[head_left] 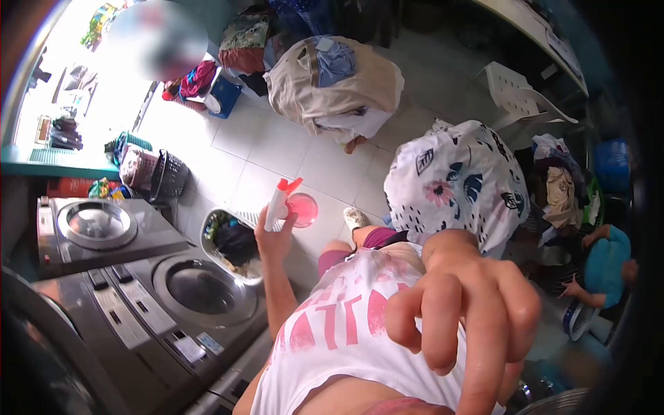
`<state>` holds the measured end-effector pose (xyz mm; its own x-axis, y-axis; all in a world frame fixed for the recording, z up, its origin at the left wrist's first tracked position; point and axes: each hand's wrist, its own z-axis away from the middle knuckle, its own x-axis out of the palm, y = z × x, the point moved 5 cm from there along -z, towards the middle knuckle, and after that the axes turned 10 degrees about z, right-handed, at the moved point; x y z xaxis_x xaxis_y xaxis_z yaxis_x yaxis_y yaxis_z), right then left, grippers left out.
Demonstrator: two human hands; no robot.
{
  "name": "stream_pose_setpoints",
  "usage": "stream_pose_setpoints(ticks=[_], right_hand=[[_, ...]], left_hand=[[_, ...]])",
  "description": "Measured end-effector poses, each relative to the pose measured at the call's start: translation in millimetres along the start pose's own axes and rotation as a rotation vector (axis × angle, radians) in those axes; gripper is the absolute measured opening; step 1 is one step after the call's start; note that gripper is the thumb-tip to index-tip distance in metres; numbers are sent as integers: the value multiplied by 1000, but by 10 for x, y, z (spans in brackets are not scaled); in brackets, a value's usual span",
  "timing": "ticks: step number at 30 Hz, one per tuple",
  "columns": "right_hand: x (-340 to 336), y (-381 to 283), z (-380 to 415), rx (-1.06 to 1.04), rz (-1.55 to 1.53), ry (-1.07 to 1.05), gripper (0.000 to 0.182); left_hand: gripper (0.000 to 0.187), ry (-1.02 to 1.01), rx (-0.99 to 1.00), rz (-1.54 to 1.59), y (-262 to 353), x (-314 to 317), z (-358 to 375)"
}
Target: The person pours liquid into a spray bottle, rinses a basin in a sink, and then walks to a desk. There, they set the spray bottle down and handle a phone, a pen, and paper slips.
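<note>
**Holding a spray bottle above the washers**

The left hand (274, 238) is raised, fingers closed around a white spray bottle (279, 205) with a red trigger. A round pink part sits just beside the bottle at its right; what it is cannot be told. The bottle is held upright over the tiled floor (290, 149), near the washers. The right hand (467, 315) is close to the camera, blurred, fingers loosely curled and gripping nothing.

Below the bottle, a white basket (211, 238) holds dark laundry. Two grey washers (159, 297) with round lids stand at the left. A floral bundle (456, 180) sits right of the bottle. A beige bundle (332, 83) lies farther back. Another person in a teal top (605, 266) is at the right edge.
</note>
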<state>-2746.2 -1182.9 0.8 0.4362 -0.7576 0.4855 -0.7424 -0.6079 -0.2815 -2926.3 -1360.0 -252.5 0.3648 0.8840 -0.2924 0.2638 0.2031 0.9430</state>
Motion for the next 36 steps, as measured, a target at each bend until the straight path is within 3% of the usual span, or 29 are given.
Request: stream_pose_setpoints(ticks=[3,5,6,10,15,18,19,21,22,24,25,27,30,32,34,35,36], right_hand=[[-426,227,-294,-13,22,172,23],[-673,336,-498,143,41,-110,25],[-794,418,-592,144,59,-101,25],[-1289,553,-861,-157,257,25,26],[-1749,571,-1299,-481,745,178,25],[-1785,497,-1785,-31,1111,367,29],[-1909,574,-1856,-208,1266,993,28],[-2220,431,-1655,-422,1344,1660,26],[-2546,220,-1716,-562,1248,865,20],[-2741,-215,-1628,-630,1079,78,15],[-2908,-390,-1621,-384,1078,22,11],[-3294,-686,-1539,-207,1059,116,17],[-4148,-1427,-1182,-230,1158,294,24],[-4880,-2026,-689,-74,1185,580,28],[-5682,-2621,-37,73,1188,1073,29],[-6085,-2943,426,231,1228,1424,28],[-6362,-3177,997,399,1220,1800,28]], left_hand=[[38,-63,-64,108,-138,44,-461],[38,-170,-127,110,-292,62,-745],[38,-188,-129,118,-361,95,-911],[33,-175,-138,323,-764,236,-1626],[36,-373,-91,109,-720,774,-2742],[38,-475,55,93,-602,1280,-3475],[38,-564,66,44,-509,1486,-3718],[38,-656,137,-10,-302,1866,-4008],[38,-681,157,-2,-252,2076,-4123],[38,-741,154,113,-165,2511,-4298],[37,-756,203,98,-132,2746,-4363],[36,-761,191,56,-215,3222,-4444],[33,-803,156,127,285,3958,-4360],[34,-790,132,62,81,4444,-4371],[30,-764,48,113,134,4974,-4352],[27,-745,-116,183,229,5287,-4327],[27,-782,-161,158,451,5606,-4321]])
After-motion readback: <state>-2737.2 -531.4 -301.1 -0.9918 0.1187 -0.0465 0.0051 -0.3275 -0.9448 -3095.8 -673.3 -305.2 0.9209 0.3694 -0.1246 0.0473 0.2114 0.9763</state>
